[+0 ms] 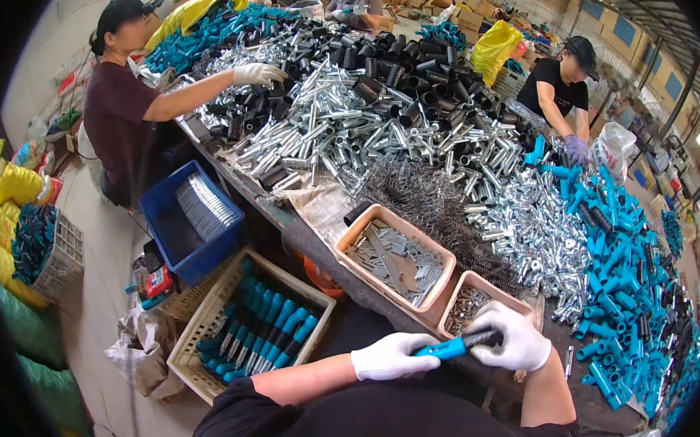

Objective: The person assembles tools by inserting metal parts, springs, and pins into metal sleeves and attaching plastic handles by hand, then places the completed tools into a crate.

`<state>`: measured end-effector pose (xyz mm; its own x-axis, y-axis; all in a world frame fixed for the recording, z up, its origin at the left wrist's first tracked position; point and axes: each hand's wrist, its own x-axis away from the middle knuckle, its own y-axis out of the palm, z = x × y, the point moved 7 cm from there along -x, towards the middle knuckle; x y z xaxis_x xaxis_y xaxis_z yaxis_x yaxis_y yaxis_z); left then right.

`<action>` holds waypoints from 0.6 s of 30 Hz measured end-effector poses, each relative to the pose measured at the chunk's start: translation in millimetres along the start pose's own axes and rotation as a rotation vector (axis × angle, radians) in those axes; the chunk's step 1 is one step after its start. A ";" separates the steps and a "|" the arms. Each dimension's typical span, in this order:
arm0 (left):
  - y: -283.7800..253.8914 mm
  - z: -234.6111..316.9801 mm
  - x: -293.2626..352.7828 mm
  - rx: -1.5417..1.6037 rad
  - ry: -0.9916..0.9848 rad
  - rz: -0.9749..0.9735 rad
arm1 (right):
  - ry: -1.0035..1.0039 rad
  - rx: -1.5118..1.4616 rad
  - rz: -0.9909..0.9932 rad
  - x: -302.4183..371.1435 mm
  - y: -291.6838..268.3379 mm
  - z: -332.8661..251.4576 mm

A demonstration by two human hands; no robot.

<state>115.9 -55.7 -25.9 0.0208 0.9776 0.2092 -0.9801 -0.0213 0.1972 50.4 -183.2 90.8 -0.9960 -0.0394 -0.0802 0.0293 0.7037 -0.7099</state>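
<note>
My left hand (389,356), in a white glove, closes on the teal end of a tool handle (444,349) in front of my body. My right hand (514,338), also gloved in white, grips the black part at its other end; the fingers cover some of it. Just beyond my right hand is a small tan tray (451,296) of small metal pieces. Next to it, a larger tan tray (356,228) holds flat metal pieces and a longer flat strip.
A cream crate (183,341) of teal-and-black tools stands at lower left, below a blue bin (154,218). Heaped on the table are springs (421,198), metal rods (324,128), black sleeves (405,63) and teal handles (610,283). Co-workers sit around the heap, one reaching in from the left.
</note>
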 end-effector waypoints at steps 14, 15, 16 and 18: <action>44.5 -12.4 2.0 -0.377 0.274 0.005 | -0.029 0.124 0.500 50.6 63.8 -23.2; 47.9 -9.9 0.8 -0.367 0.358 0.023 | -0.026 0.166 0.498 51.1 64.2 -26.9; 44.5 -13.6 -0.8 -0.390 0.301 -0.005 | -0.019 0.213 0.458 47.0 65.7 -28.6; 41.7 -11.0 -0.3 -0.416 0.237 -0.021 | -0.041 0.243 0.426 42.6 68.4 -26.1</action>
<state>72.9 -54.6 -28.4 0.0432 0.9988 -0.0247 -0.9767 0.0371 -0.2114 7.7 -118.2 57.1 -0.8874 0.1846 -0.4225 0.4567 0.4779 -0.7504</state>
